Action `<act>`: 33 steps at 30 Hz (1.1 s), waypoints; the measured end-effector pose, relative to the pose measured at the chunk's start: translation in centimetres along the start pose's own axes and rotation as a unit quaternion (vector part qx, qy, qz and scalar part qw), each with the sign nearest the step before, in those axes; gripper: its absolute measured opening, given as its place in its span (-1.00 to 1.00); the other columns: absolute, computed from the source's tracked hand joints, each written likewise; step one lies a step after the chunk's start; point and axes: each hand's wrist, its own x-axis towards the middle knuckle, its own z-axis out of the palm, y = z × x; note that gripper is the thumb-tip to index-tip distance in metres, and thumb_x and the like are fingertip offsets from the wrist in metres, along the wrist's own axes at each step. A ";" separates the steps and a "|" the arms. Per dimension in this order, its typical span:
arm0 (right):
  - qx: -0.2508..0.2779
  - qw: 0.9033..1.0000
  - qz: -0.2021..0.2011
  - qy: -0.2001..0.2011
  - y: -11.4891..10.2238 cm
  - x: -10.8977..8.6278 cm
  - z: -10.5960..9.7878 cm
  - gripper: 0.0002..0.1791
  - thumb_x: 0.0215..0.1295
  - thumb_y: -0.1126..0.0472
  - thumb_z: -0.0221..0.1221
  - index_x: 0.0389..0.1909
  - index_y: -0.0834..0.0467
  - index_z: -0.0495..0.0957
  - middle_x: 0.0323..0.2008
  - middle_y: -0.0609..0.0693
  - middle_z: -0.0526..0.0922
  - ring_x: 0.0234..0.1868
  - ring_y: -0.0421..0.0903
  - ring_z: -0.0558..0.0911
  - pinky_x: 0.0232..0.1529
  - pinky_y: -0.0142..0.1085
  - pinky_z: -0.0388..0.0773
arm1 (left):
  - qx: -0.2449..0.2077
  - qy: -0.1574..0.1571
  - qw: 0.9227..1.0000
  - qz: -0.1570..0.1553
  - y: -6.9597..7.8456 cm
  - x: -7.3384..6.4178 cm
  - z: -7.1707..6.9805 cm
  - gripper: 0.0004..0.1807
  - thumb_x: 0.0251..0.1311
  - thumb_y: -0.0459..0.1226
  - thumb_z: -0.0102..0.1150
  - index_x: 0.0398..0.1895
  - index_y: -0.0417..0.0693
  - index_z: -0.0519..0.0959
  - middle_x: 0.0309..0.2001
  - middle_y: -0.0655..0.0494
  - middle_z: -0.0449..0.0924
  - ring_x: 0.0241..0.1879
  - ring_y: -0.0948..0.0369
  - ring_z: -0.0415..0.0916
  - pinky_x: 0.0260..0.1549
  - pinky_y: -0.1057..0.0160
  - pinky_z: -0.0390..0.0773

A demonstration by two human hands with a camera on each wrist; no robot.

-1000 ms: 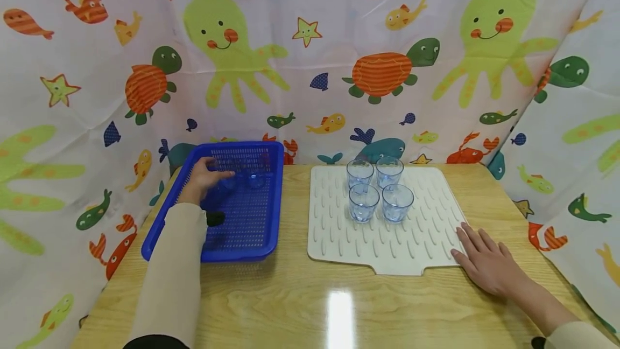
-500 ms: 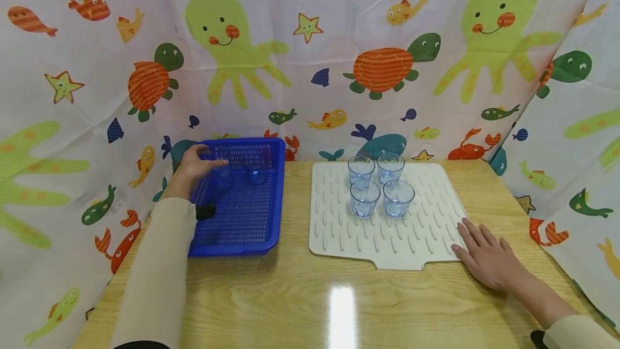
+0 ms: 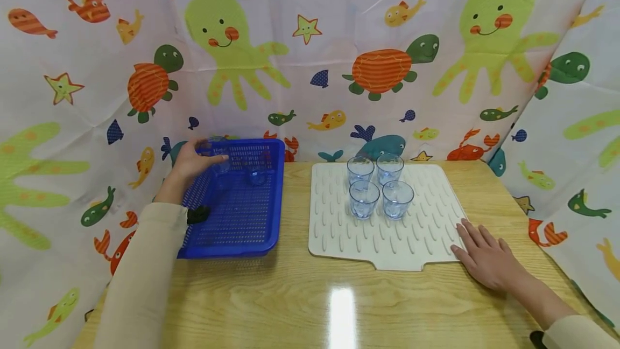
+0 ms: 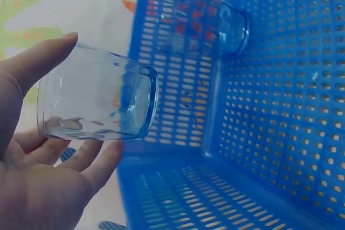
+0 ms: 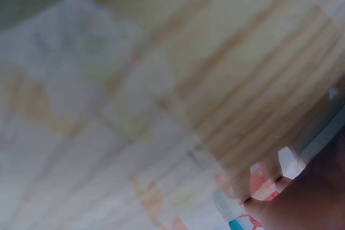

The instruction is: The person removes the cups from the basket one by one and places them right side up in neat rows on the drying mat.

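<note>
My left hand (image 3: pixel 189 165) grips a clear bluish drinking glass (image 3: pixel 220 156) at the back left of the blue basket (image 3: pixel 279 198). In the left wrist view, thumb and fingers lie on opposite sides of this glass (image 4: pixel 94 95), its thick base pointing towards the basket. A second glass (image 3: pixel 256 174) is inside the basket near its back wall. Several similar glasses (image 3: pixel 364 201) stand upright in a group on the white ribbed mat (image 3: pixel 334 230). My right hand (image 3: pixel 489 260) rests with spread fingers at the mat's right front edge.
The basket and mat lie side by side on a wooden table (image 3: pixel 271 295), with a strip of wood between them. A curtain (image 3: pixel 310 79) printed with sea animals hangs behind and along both sides. The table shows a bright reflection in front.
My left hand has moved left and a little upward, lifting the glass from inside the basket to about its back rim. My right hand stays in place on the mat's edge.
</note>
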 end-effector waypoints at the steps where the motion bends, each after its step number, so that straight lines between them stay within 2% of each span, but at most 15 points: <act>1: -0.001 1.000 0.000 0.001 -0.1 0.0 0.0 -0.17 0.64 -0.22 -0.22 0.58 0.35 0.03 0.58 0.35 -0.02 0.47 0.55 0.01 0.23 0.59 -0.09 | 0.000 -0.001 1.000 0.001 0.2 -0.1 -0.1 0.10 0.24 -0.07 0.44 0.64 -0.21 -0.06 0.55 -0.23 0.11 0.48 -0.23 0.17 0.37 -0.20 0.33; 12: 0.006 1.000 -0.005 -0.001 0.2 0.1 -0.4 -0.17 0.64 -0.21 -0.23 0.59 0.35 -0.01 0.59 0.36 -0.05 0.47 0.56 -0.01 0.24 0.58 -0.12 | -0.043 0.001 0.999 0.015 2.4 -1.5 -0.1 0.08 0.23 -0.09 0.46 0.64 -0.14 -0.03 0.55 -0.19 0.11 0.49 -0.19 0.16 0.38 -0.19 0.30; 22: 0.006 1.000 -0.007 -0.004 0.1 -0.1 -0.1 -0.17 0.64 -0.22 -0.22 0.59 0.35 0.01 0.58 0.36 -0.04 0.47 0.56 0.00 0.21 0.59 -0.09 | -0.042 -0.013 0.998 0.035 4.2 -3.3 0.3 0.08 0.23 -0.08 0.46 0.63 -0.16 -0.01 0.55 -0.19 0.11 0.48 -0.20 0.17 0.37 -0.20 0.32; 29: 0.006 1.000 -0.007 0.000 0.1 0.0 0.0 -0.17 0.64 -0.22 -0.22 0.59 0.33 0.00 0.59 0.35 -0.04 0.47 0.56 0.01 0.22 0.59 -0.09 | -0.036 -0.018 0.998 0.043 5.5 -4.2 0.8 0.07 0.23 -0.06 0.45 0.64 -0.13 0.00 0.58 -0.17 0.04 0.47 -0.20 0.14 0.36 -0.22 0.31; 33: 0.008 1.000 -0.007 0.001 0.1 -0.1 0.0 -0.17 0.64 -0.22 -0.21 0.59 0.34 0.00 0.58 0.35 -0.04 0.47 0.56 0.01 0.22 0.59 -0.10 | -0.048 -0.032 0.997 0.045 6.0 -4.7 1.2 0.05 0.23 -0.08 0.44 0.64 -0.11 0.00 0.58 -0.16 0.04 0.46 -0.19 0.16 0.36 -0.22 0.32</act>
